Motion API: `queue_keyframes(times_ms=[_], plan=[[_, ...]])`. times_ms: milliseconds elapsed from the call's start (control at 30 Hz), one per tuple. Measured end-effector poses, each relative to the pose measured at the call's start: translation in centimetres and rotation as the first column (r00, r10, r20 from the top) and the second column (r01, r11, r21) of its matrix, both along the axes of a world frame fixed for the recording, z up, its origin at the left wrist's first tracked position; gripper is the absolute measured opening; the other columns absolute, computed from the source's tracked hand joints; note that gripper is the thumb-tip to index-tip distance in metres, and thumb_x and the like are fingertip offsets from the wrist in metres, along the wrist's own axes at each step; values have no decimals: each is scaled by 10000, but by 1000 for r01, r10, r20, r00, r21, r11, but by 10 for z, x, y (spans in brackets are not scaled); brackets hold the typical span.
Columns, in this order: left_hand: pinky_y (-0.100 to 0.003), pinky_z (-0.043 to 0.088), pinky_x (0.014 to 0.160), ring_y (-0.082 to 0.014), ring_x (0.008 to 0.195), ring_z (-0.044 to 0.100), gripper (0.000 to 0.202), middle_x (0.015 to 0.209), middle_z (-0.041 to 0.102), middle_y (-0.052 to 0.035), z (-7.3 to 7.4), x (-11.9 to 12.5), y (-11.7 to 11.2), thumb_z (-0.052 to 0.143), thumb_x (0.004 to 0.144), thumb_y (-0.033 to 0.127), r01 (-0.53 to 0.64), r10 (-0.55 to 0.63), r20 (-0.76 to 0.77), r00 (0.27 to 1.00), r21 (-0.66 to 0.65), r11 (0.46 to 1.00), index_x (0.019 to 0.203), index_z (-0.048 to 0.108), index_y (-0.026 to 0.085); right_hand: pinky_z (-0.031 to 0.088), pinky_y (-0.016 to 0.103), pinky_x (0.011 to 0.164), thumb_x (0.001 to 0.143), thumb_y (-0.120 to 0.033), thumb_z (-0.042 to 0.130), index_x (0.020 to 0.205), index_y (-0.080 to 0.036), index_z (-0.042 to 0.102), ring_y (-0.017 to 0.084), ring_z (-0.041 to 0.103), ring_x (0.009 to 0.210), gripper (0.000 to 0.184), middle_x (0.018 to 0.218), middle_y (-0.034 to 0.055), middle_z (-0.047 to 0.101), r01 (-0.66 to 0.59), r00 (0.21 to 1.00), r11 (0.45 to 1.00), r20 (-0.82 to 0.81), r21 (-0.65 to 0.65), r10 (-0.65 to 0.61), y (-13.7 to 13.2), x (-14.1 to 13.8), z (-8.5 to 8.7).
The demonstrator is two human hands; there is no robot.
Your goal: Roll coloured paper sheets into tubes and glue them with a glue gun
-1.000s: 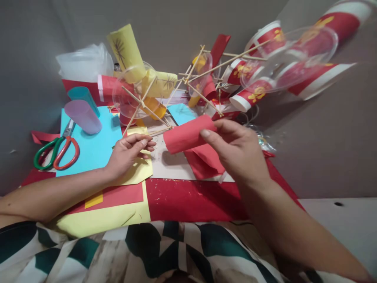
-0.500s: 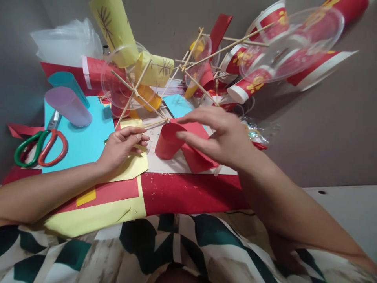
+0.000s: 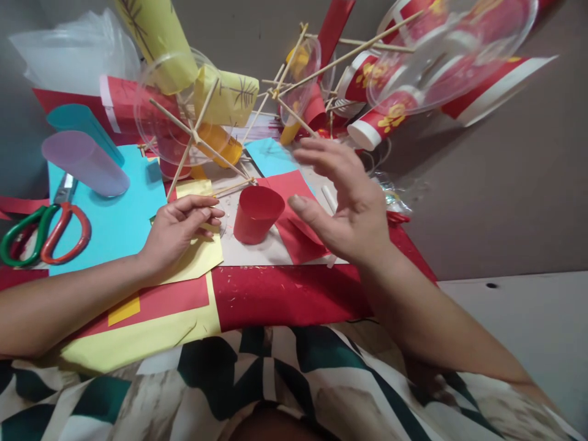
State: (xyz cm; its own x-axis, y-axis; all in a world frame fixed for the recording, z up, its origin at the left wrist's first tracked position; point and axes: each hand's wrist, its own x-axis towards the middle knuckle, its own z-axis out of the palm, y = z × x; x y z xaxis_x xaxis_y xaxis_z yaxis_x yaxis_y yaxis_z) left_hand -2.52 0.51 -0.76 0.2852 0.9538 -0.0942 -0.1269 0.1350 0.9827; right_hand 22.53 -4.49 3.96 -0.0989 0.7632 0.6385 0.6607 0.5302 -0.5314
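Note:
A short red paper tube (image 3: 258,214) stands upright on a pale board, between my hands. My right hand (image 3: 351,205) hovers just right of it, fingers spread and thumb pointing at its rim, not holding anything. My left hand (image 3: 186,226) rests over yellow paper (image 3: 195,260), its fingers loosely bent and slightly apart, with nothing visible in them. Close behind that hand, a frame of crossed wooden sticks (image 3: 195,136) carries a clear plastic disc and yellow paper tubes (image 3: 227,98). Folded red paper (image 3: 301,229) lies under and beside my right hand.
Scissors (image 3: 64,226) with green and orange handles lie at left on blue paper (image 3: 108,226), beside a translucent purple cup (image 3: 87,162) and a teal cup (image 3: 87,128). At back right, a stick structure bears red-and-white paper cups (image 3: 390,119). A wall (image 3: 482,184) bounds the right side.
My right hand has drawn back from the red paper tube's rim and opened wider. My left hand keeps its pose. The whole view has shifted slightly.

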Motion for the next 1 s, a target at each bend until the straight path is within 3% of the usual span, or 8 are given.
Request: queue_keyframes(times_ms=[167, 333, 433, 533, 633, 700, 767, 1000], plan=[[-220, 555, 617, -150, 784, 724, 147, 906, 777, -58, -1, 0, 0, 760, 806, 239, -7, 7, -4, 1000, -3, 1000, 937, 740, 176, 399, 569, 1116, 834, -413, 731, 1127, -317, 704, 327, 529, 1327, 310, 1400, 79, 600, -81, 972, 996, 220, -21, 84, -1, -5, -4], [-233, 556, 616, -157, 774, 723, 157, 907, 778, -65, -1, 1, -1, 756, 804, 251, -3, 3, -9, 1000, -6, 1000, 940, 742, 175, 370, 585, 1122, 811, -358, 748, 918, -287, 716, 335, 513, 1338, 132, 1361, 52, 651, -111, 955, 992, 270, -67, 125, 6, -13, -13], [-239, 559, 616, -159, 759, 723, 172, 904, 778, -67, -2, 1, -1, 760, 800, 256, -1, 1, 6, 1000, -3, 1000, 947, 738, 170, 381, 565, 1118, 834, -261, 712, 782, -274, 712, 303, 566, 1287, 53, 1245, 23, 720, -121, 979, 990, 158, -78, 132, 8, -17, -12], [-238, 563, 611, -158, 767, 718, 191, 911, 778, -65, 0, -1, -1, 772, 796, 266, -15, 15, 24, 1000, 12, 1000, 958, 736, 172, 450, 517, 1058, 817, -256, 742, 759, -268, 731, 260, 660, 1130, 60, 1117, 19, 758, -70, 980, 993, -192, -93, 51, 9, -18, -9], [-230, 561, 609, -148, 760, 711, 216, 916, 777, -64, 5, -4, -2, 781, 801, 305, -20, 20, 46, 999, 7, 1000, 962, 731, 170, 519, 440, 942, 767, -328, 803, 810, -279, 756, 198, 693, 905, 81, 933, -4, 764, -13, 766, 987, -636, -163, -95, 15, -19, -12], [-230, 556, 610, -150, 748, 720, 256, 954, 779, -76, 8, -5, -4, 788, 802, 350, -1, 0, 54, 999, 2, 1000, 972, 726, 168, 539, 377, 849, 720, -365, 836, 784, -273, 745, 155, 660, 769, 144, 793, -29, 728, -37, 595, 981, -793, -193, -134, 20, -24, -16], [-228, 543, 588, -159, 725, 734, 303, 977, 779, -80, 11, -5, -6, 795, 797, 396, 27, -26, 65, 998, -1, 1000, 987, 720, 172, 541, 327, 769, 667, -385, 861, 746, -256, 732, 136, 628, 712, 199, 730, -38, 698, -92, 486, 975, -863, -203, -134, 22, -32, -19], [-233, 518, 559, -159, 592, 682, 358, 650, 708, -16, 9, -8, -12, 759, 813, 513, 96, -99, 83, 992, 41, 995, 924, 726, 175, 514, 283, 745, 659, -411, 863, 756, -228, 745, 130, 623, 702, 238, 746, -30, 725, -199, 391, 942, -904, -269, -176, 17, -60, -35]])
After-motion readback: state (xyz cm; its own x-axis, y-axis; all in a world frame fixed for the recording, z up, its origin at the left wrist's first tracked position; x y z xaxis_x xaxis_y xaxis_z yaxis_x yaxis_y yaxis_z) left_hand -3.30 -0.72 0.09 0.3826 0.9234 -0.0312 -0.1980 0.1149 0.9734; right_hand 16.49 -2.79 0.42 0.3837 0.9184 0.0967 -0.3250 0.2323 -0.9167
